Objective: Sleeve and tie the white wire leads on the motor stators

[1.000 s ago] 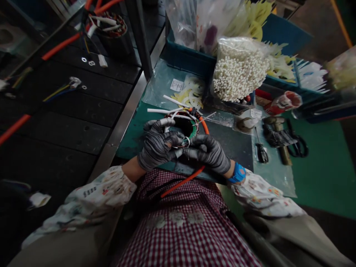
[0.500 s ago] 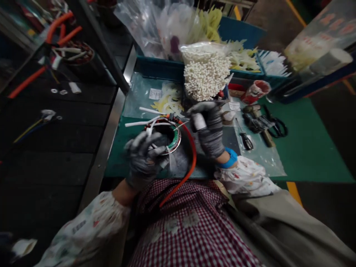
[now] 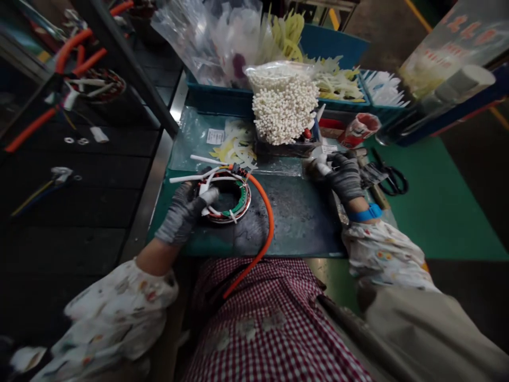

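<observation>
While gloved hands work, clutter crowds the green mat (image 3: 445, 212).

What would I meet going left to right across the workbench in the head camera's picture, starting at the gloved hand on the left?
Left hand on the wound motor ring → orange cable → bag of white sticks → right hand → black scissors → bare green mat.

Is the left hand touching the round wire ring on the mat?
Touching. The head view shows the gloved left hand resting on the near-left edge of the wire ring, its fingers overlapping the rim with no gap.
</observation>
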A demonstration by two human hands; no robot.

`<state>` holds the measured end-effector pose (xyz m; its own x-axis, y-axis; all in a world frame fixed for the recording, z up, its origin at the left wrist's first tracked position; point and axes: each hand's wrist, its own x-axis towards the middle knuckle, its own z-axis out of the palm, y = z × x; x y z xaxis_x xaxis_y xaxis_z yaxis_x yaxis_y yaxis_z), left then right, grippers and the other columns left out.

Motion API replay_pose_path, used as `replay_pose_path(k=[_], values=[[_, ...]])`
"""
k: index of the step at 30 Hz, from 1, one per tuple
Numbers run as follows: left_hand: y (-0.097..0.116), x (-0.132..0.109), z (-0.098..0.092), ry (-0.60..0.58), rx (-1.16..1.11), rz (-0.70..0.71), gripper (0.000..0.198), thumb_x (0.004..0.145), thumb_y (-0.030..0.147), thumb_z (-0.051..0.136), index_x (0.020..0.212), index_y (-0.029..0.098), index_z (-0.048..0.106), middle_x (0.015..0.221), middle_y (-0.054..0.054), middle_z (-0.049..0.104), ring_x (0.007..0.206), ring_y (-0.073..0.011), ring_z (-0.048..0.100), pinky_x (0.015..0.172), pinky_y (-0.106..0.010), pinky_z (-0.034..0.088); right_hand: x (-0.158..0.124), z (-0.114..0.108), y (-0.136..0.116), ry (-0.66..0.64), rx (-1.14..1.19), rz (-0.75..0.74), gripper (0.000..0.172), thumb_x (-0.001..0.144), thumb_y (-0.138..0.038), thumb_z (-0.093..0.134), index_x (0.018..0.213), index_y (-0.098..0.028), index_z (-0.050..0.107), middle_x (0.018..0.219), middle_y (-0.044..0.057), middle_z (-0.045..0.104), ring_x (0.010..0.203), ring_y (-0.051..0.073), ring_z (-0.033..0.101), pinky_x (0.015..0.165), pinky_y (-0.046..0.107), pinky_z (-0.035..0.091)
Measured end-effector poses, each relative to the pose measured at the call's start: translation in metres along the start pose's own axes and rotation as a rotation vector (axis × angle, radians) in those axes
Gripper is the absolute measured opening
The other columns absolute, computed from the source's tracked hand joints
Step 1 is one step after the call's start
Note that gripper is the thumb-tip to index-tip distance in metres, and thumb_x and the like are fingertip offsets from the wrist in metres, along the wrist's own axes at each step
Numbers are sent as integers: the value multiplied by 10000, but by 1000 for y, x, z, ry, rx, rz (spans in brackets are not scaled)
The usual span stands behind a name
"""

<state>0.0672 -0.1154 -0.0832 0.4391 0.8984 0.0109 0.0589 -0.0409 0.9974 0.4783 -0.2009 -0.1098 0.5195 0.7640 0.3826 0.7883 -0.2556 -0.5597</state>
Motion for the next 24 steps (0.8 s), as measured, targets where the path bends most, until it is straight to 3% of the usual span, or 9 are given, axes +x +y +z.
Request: replay_pose_path(k=[2,5,6,8,11,14,17,20,24], values=[[-5,4,-3,25,99,79,478,888,454,889,1305,230,823,1377,-101,835,1242,-362,806,1168,-538,665,-3,-11,-19,40,70,-26,148,877,-356,792,928,-262,691,1046,117,794,1011,306,732,1025,560,627],[-17,12,-9,62,197,146,503,857,391,871,1322,207,815,1360,-113,843,1198,-334,823,1124,-514,689,-28,-30,-60,10,196,-96,168,961,-440,723,977,-283,666,969,115,775,873,290,731,844,490,654],[-21,16,-11,68,212,146,497,868,375,838,1331,199,809,1362,-115,843,1196,-329,826,1123,-512,689,-43,-33,-78,-34,231,-128,177,995,-455,700,961,-286,662,908,98,760,824,281,719,815,480,656],[-24,24,-13,48,258,159,485,875,340,772,1334,186,802,1357,-118,844,1203,-330,827,1123,-507,690,-77,-31,-112,-187,342,-193,169,1069,-435,649,1046,-273,692,984,95,793,866,278,748,847,479,670],[-22,27,-12,5,377,244,456,899,313,721,1334,202,800,1351,-97,846,1240,-332,815,1136,-503,688,-128,-14,-150,-368,438,-255,207,1056,-441,709,1161,-266,744,981,47,846,792,239,801,720,380,694],[-16,8,-2,37,464,358,464,974,349,702,1420,241,767,1429,-74,816,1332,-334,776,1209,-527,650,-164,-1,-156,-446,436,-225,256,1052,-373,731,1253,-225,786,1041,88,900,849,286,873,722,389,723],[-12,-22,12,64,498,499,515,1074,372,651,1580,276,661,1582,-87,727,1478,-331,696,1298,-555,577,-183,-6,-142,-470,407,-184,276,1041,-316,743,1280,-199,818,1057,130,910,867,333,892,731,429,739],[-7,-45,21,20,509,678,561,1155,534,578,1677,327,566,1640,-102,678,1591,-352,599,1352,-597,508,-189,-20,-134,-496,424,-215,333,1037,-288,753,1361,-274,829,1085,95,912,854,313,888,727,411,743],[-1,-60,22,-29,638,704,537,1204,564,385,1675,370,557,1621,-79,695,1625,-339,566,1371,-595,482,-183,-35,-145,-514,418,-268,293,1050,-336,780,1334,-360,850,1240,52,899,1041,312,888,923,447,754]])
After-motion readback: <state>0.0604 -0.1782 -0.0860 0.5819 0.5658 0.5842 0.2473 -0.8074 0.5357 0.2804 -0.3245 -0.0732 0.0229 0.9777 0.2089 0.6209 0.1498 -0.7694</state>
